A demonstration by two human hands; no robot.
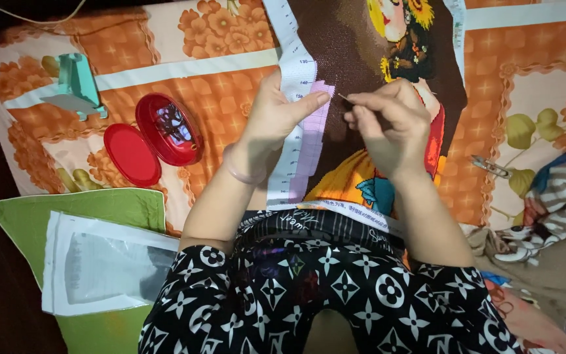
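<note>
Orange floral bedsheet [217, 92] underneath, dim surroundings, dark floor at left. Cross-stitch canvas [361, 59] spread over sheet and lap, mostly stitched: dark brown ground, figure with sunflowers, yellow and teal lower down, white gridded margin on left edge. Left hand [276, 115] flat on canvas margin, fingers loosely together, thumb stretched toward right hand, gripping nothing; pale bracelet [240, 172] on wrist. Right hand [391, 121] pinched narrow on needle [344, 98], tip poking out leftward just above canvas, near left thumb. Thread not discernible. Open red round case [168, 129] on sheet left of left hand, lid [130, 154] hinged open beside it, small dark contents, too small to identify. Teal plastic stand [76, 85] farther left, well apart. Green pillow [67, 216] lower left with clear plastic bag [99, 262] on top. Small scissors [490, 166] on sheet right of canvas. Striped cloth [558, 203] bunched at right edge. Black patterned clothing [335, 288] in foreground.
</note>
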